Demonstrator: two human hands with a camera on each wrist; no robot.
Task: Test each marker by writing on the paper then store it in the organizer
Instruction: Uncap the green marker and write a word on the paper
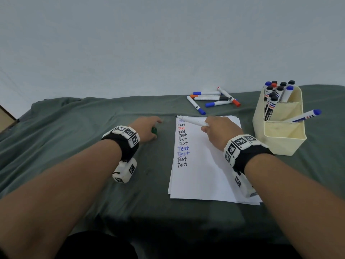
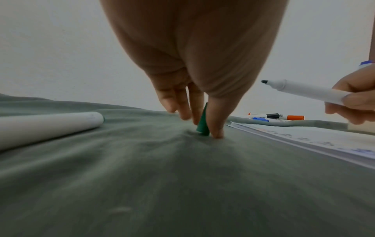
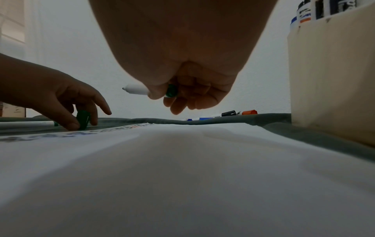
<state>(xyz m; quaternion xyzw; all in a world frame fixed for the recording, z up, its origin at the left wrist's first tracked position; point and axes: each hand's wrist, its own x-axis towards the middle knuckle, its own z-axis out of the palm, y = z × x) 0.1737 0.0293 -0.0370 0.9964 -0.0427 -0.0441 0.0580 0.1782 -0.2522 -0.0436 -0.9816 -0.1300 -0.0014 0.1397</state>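
My right hand (image 1: 214, 128) grips an uncapped white marker (image 1: 192, 121) with a green end band (image 3: 171, 90). It hovers over the top of the paper (image 1: 203, 176), and its dark tip (image 2: 264, 82) points left. Lines of "Test" in black, red and blue run down the paper's left side. My left hand (image 1: 149, 128) pinches a green cap (image 2: 202, 124) between thumb and fingers. The cap stands on the cloth just left of the paper. A cream organizer (image 1: 280, 141) stands at the right with several capped markers in its back compartment and one leaning in the middle one.
Several loose capped markers (image 1: 212, 99), blue, orange, red and black, lie on the green cloth (image 1: 93, 146) behind the paper. Another white marker (image 2: 46, 126) lies on the cloth left of my left hand. A white wall rises behind the table.
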